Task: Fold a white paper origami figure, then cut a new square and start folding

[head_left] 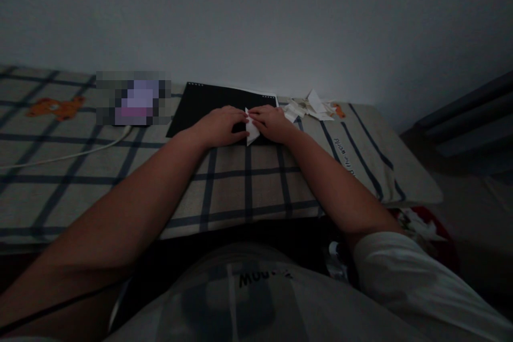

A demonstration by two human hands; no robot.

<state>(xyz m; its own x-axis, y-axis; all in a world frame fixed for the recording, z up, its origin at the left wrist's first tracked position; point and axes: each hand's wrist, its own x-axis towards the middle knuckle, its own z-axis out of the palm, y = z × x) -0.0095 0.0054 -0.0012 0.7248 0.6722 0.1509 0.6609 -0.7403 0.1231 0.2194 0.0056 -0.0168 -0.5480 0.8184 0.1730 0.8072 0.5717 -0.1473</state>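
A small piece of folded white paper lies between my two hands, over the near edge of a black spiral-hole pad. My left hand grips the paper's left side with thumb and fingers. From the right, my right hand presses its fingertips onto the same paper. Parts of the paper are hidden under the fingers. Right of my right hand, a loose pile of folded white paper pieces rests on the checked cloth.
A blurred-out phone with a white cable lies at left on the checked tablecloth. An orange figure shows beyond it. Below the table's right corner stands a red bin holding paper scraps, near a clear bottle. A wall rises behind.
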